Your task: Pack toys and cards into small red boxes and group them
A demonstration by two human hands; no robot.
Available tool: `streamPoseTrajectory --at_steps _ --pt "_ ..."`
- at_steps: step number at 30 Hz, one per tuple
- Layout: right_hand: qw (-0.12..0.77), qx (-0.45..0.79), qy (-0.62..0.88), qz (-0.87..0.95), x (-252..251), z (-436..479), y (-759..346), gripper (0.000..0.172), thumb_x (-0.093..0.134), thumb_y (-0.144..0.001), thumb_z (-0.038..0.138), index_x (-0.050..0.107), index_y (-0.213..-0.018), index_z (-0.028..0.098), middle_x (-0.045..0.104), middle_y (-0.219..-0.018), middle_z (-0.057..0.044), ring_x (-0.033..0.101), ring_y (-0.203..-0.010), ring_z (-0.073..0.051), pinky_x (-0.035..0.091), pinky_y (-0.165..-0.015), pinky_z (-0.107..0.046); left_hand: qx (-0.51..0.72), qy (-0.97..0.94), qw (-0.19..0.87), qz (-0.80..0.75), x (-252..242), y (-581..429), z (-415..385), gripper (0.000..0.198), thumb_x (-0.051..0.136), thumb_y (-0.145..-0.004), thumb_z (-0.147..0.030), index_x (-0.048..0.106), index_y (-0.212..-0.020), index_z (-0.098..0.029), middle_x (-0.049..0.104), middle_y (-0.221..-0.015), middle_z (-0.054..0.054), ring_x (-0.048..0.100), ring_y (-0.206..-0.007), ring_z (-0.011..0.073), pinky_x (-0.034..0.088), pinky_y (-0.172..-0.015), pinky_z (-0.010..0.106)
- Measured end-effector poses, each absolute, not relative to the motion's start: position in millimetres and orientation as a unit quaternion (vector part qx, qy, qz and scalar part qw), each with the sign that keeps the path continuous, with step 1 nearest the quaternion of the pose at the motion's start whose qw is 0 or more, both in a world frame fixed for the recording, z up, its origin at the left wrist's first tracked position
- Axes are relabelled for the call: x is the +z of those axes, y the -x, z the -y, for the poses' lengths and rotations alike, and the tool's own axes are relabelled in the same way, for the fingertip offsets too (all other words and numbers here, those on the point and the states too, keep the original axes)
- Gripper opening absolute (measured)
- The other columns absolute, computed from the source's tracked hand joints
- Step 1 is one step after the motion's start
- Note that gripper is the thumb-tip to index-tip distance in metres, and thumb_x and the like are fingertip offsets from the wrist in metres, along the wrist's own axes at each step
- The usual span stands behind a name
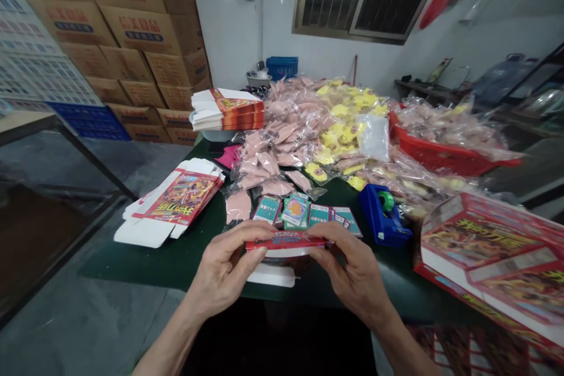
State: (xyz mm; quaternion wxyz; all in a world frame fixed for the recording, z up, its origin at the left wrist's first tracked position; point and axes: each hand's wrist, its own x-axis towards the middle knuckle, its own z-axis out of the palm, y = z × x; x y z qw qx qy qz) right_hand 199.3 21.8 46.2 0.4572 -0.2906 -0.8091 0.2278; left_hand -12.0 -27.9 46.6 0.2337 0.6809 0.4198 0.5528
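A red printed cardboard box with a loose white flap is held up over the near table edge. My left hand pinches its left end between thumb and fingers. The right end is gripped the same way by my right hand. Most of the box's body is hidden from this angle. Just beyond it lie several green-backed cards in a row. Left of them is a stack of flattened red-and-white boxes. A blue tape dispenser stands to the right of the cards.
Bagged pink pieces and yellow pieces heap across the table's back. A red basket holds more bags. Finished-looking red boxes stand at right. More flat cartons are stacked at back left, with brown cartons against the wall.
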Motion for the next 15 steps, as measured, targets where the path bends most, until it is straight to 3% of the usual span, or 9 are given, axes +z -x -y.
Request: streamPoseTrajectory --at_steps 9,15 --pt "0.47 0.227 0.307 0.796 57 -6 -194 0.014 0.055 -0.084 0.012 0.062 -0.093 0.021 0.067 -0.089 -0.004 0.065 -0.08 -0.014 0.053 -0.065 -0.022 0.498 -0.722 0.249 -0.41 65 25 28 0.018 0.057 -0.082 -0.012 0.071 -0.09 -0.019 0.073 -0.092 0.008 0.068 -0.087 0.0205 0.055 -0.073 0.029" --pt "0.49 0.202 0.305 0.791 50 -7 -193 0.015 0.058 -0.082 0.01 0.064 -0.092 0.019 0.067 -0.091 -0.005 0.066 -0.081 -0.013 0.055 -0.068 -0.023 0.492 -0.747 0.216 -0.392 65 25 26 0.024 0.056 -0.08 -0.009 0.07 -0.096 -0.02 0.072 -0.097 0.009 0.069 -0.088 0.02 0.056 -0.073 0.029"
